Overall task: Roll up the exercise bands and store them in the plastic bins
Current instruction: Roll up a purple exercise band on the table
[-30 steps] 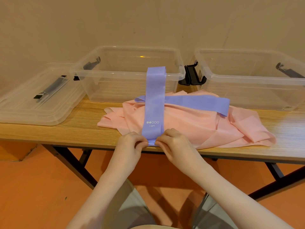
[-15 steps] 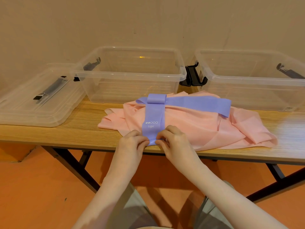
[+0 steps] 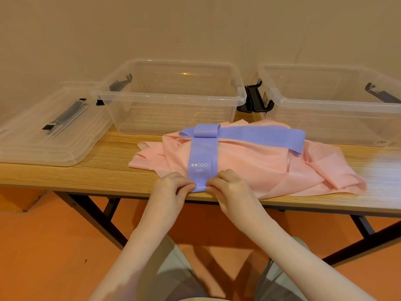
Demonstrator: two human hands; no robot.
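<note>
wooden table [image 3: 91, 177]: light wood-grain top on dark folding legs, standing on an orange floor before a beige wall; it carries every item listed below.

right plastic bin [image 3: 325, 118]: clear, open-topped, at the back right of the table, with a black latch on each end; nothing shows inside it.

middle plastic bin [image 3: 171, 114]: clear, open-topped, at the back centre, black latches on both ends; its right latch sits just beside the left latch of the right bin. nothing shows inside it.

bin lid [image 3: 50, 131]: clear, with a black handle strip, lying flat at the back left, its right edge tucked against the middle bin.

pink band [image 3: 260, 170]: wide thin sheet, crumpled and folded into a loose heap at the table centre, just in front of the two bins, reaching close to the near edge.

purple band [image 3: 201, 155]: long strip lying on top of the pink band. one run goes from the near edge up to a fold at the far side, then turns and runs off to the right. printed with a row of dots and the word "light". near end slightly curled over at the table edge.

left hand [image 3: 171, 192]: fingers curled, thumb and fingertips pinching the left corner of the purple band's near end.

right hand [image 3: 230, 190]: fingers curled, pinching the right corner of the same end.
</note>
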